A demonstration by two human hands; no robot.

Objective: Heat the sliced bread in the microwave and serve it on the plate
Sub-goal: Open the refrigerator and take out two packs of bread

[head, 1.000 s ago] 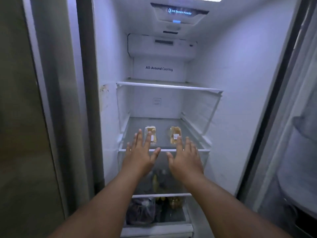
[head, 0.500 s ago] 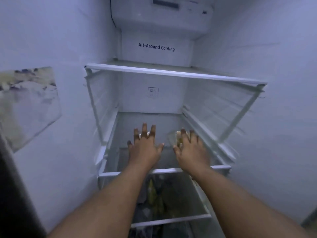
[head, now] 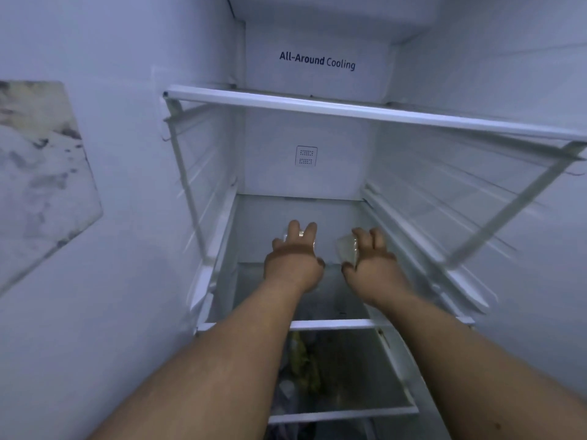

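Two clear plastic packs of sliced bread lie deep on the fridge's middle glass shelf (head: 330, 324). My left hand (head: 293, 260) lies over the left bread pack (head: 313, 245), fingers curled on top and thumb spread to the right; only slivers of that pack show. My right hand (head: 371, 260) grips the right bread pack (head: 347, 251), thumb under its near edge and fingers over its top. That pack looks tilted up slightly. No microwave or plate is in view.
The upper glass shelf (head: 349, 111) hangs above my hands. Below the middle shelf sits a compartment with yellow-green produce (head: 301, 360) and bagged items. Fridge walls close in on both sides; a stained patch (head: 41, 173) marks the left wall.
I have leaned further into the fridge. Both hands moved from the shelf's front edge deep onto the two bread packs, and my right hand closed around the right pack.
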